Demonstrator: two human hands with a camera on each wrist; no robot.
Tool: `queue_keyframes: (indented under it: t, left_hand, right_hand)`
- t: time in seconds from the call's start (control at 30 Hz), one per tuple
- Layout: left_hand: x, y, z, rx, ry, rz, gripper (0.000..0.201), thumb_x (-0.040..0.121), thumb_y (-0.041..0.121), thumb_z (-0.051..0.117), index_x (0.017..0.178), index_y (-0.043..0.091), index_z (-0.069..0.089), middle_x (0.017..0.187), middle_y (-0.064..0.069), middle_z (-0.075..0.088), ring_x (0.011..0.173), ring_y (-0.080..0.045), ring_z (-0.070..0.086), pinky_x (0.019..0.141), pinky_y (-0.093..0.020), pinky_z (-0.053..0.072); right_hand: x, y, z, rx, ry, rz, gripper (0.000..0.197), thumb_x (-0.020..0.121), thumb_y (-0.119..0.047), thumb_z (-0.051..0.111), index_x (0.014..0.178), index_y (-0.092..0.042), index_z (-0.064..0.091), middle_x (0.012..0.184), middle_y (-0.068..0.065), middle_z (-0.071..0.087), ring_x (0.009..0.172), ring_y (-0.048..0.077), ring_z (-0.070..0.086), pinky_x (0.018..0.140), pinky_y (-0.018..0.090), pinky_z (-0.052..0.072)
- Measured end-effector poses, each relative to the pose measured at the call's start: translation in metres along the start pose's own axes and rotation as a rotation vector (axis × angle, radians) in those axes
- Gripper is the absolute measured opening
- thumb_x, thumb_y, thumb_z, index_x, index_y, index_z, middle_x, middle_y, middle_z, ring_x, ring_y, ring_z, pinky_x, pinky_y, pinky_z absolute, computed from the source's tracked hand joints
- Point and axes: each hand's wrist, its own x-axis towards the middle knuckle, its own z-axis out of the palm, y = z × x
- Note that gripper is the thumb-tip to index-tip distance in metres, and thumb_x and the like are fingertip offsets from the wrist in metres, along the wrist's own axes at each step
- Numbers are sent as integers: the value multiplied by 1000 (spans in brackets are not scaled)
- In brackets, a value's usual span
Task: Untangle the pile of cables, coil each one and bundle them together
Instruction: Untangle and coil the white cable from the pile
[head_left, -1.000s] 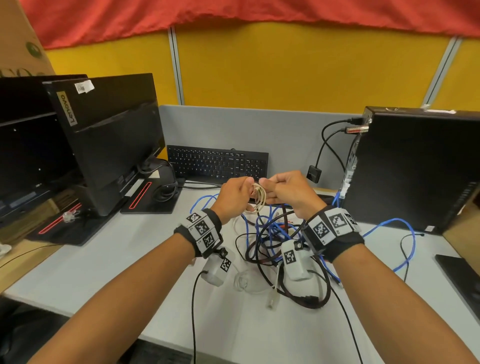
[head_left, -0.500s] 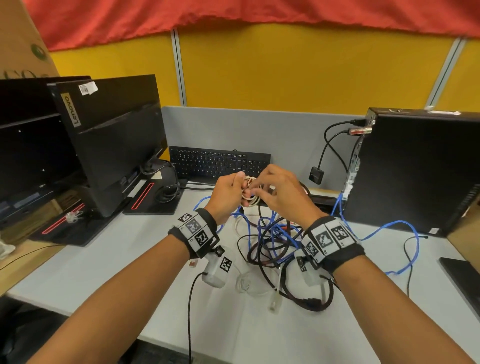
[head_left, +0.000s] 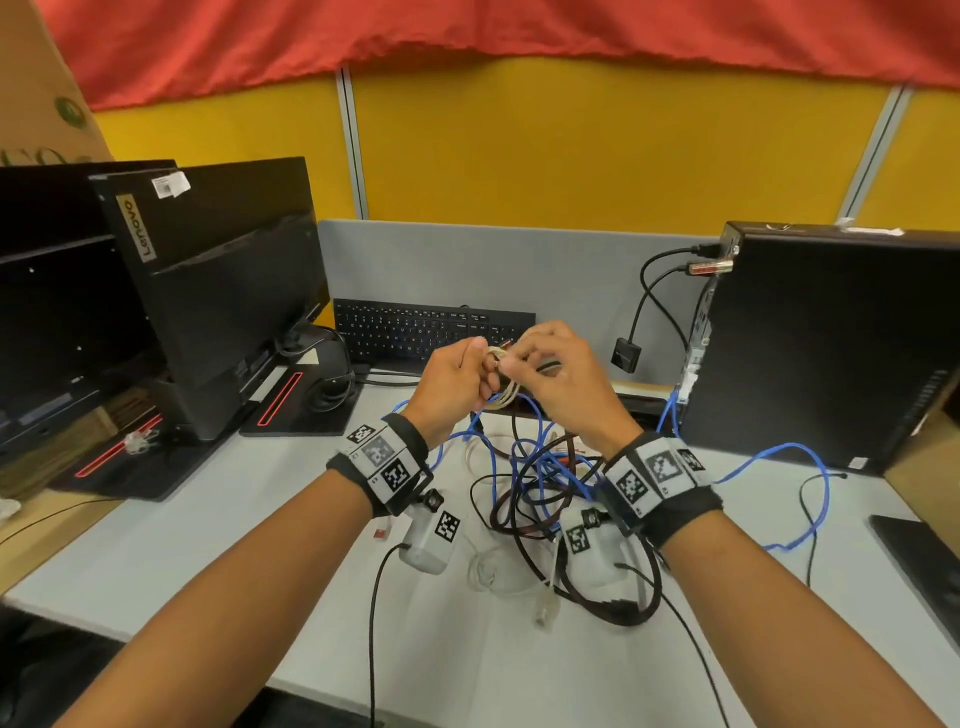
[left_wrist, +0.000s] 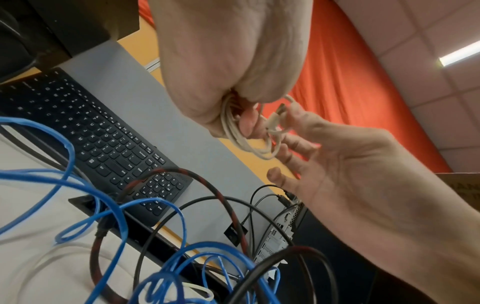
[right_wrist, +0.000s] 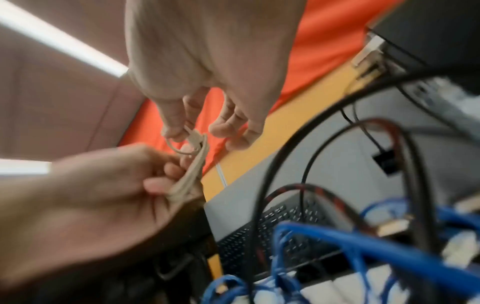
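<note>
A small coil of thin beige cable is held above the desk. My left hand grips the coil in a curled fist. My right hand pinches the cable's plug end between thumb and forefinger, its other fingers loosely spread. Below both hands lies the tangled pile of blue, black and red-black braided cables on the grey desk. A white cable lies loose at the pile's near side.
A black keyboard leans at the back partition. Black monitors stand at the left. A black computer case stands at the right with cables plugged in, and a blue cable trails toward it. Wrist-camera leads hang below both wrists.
Both hands rose slightly with the beige coil. My right hand went from a fist against the coil to a fingertip pinch on its plug end, other fingers spreading.
</note>
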Motion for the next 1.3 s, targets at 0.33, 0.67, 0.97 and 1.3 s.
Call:
queue_keyframes:
  t: [0.33, 0.67, 0.97, 1.3]
  left_hand:
    - [6, 8, -2, 172, -12, 5, 41, 109, 25, 37, 76, 12, 57, 63, 1, 46, 52, -6, 36, 54, -24, 32]
    - [1, 5, -7, 131, -28, -85, 38, 105, 30, 50, 79, 7, 66, 50, 17, 52, 46, 2, 45, 52, -20, 34]
    - [-2, -6, -7, 35, -31, 123, 7, 91, 16, 73, 93, 10, 78, 70, 12, 70, 58, 3, 59, 52, -9, 43]
    - [1, 3, 10, -227, 160, 23, 13, 92, 26, 72, 90, 14, 78, 69, 0, 70, 58, -15, 57, 54, -29, 45]
  right_hand:
    - [0, 1, -13, 566, -45, 146, 23, 97, -27, 63, 82, -11, 71, 97, 4, 60, 88, 15, 54, 92, 46, 45]
    - [11, 5, -25, 654, 150, 282, 39, 108, -36, 41, 80, -13, 54, 77, 0, 59, 74, 14, 54, 67, 29, 51]
    - [19, 16, -23, 583, 426, 324, 18, 100, -19, 65, 95, -3, 69, 74, 7, 68, 67, 20, 65, 60, 24, 56]
    - [13, 28, -11, -118, 107, 211, 19, 103, -13, 55, 105, -12, 74, 87, 1, 74, 73, 11, 74, 72, 32, 64]
